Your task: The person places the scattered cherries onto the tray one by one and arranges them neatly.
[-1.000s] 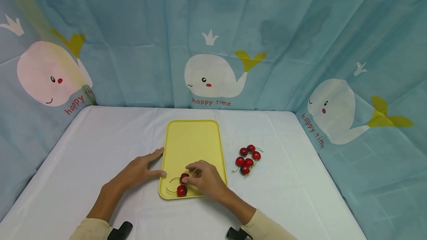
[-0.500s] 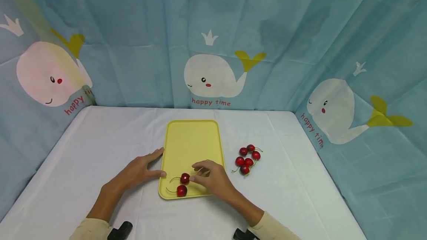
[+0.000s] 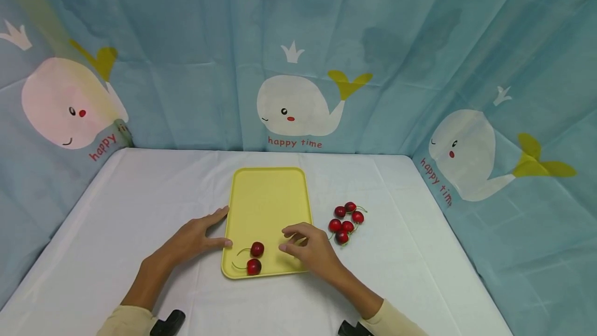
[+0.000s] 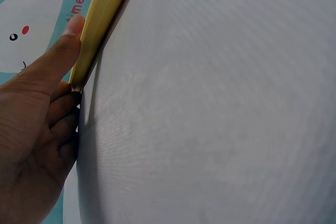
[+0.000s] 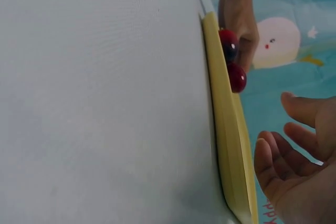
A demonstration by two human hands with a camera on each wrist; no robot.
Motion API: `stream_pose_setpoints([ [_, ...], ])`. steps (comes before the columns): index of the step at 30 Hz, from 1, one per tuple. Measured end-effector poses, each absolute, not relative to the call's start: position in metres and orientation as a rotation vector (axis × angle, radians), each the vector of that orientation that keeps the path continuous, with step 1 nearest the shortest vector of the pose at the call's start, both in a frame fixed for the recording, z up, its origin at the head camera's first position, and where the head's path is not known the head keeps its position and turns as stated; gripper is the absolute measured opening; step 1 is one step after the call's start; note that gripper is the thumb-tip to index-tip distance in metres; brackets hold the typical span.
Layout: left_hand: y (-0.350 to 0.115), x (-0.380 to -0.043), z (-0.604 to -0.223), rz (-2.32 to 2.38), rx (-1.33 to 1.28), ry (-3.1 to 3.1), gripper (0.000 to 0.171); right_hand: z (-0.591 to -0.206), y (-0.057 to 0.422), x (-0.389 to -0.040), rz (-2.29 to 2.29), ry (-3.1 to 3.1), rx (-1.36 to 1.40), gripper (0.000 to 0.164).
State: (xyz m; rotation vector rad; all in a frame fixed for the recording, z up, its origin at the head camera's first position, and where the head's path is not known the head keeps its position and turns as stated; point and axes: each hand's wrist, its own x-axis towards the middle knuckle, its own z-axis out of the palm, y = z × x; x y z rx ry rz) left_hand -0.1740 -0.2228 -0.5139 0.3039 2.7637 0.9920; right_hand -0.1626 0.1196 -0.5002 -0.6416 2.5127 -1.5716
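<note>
My left hand [image 3: 193, 238] rests at the left edge of a yellow tray [image 3: 268, 198], with thumb and forefinger stretched out against its rim. In the left wrist view the thumb lies on the tray's side wall [image 4: 100, 27]. Two dark red cherries sit in the tray's near left corner, an upper cherry [image 3: 257, 249] and a lower cherry [image 3: 254, 267], their green stems pointing left. Over the tray's near right part hovers my right hand [image 3: 313, 249], fingers loosely bent and apart, holding nothing. The right wrist view shows that hand [image 5: 299, 161] with thumb and fingers spread.
On the white tablecloth [image 3: 396, 253], right of the tray, lies a cluster of several cherries [image 3: 335, 225], some with stems. A blue curtain [image 3: 196, 97] printed with whales hangs behind and beside the table.
My right hand has let go of the upper cherry and drawn away to the right. That cherry stays beside the lower one. The left hand has not moved.
</note>
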Motion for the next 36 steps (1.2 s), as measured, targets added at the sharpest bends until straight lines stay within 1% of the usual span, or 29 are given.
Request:
stream_pose_setpoints([
  [17,-0.225,-0.173,-0.515,1.019,0.338,2.779,0.106,-0.492,0.161,-0.164,-1.652,2.596,-0.507,0.035],
  [24,-0.225,-0.173,-0.514,1.006,0.323,2.772,0.107,-0.488,0.178,-0.168,-1.664,2.670,-0.445,0.030],
  [31,-0.224,-0.172,-0.513,1.012,0.317,2.773,0.107,-0.486,0.195,-0.171,-1.638,2.715,-0.375,0.035],
  [36,-0.224,-0.173,-0.513,1.003,0.314,2.772,0.107,-0.485,0.205,-0.172,-1.640,2.711,-0.305,0.033],
])
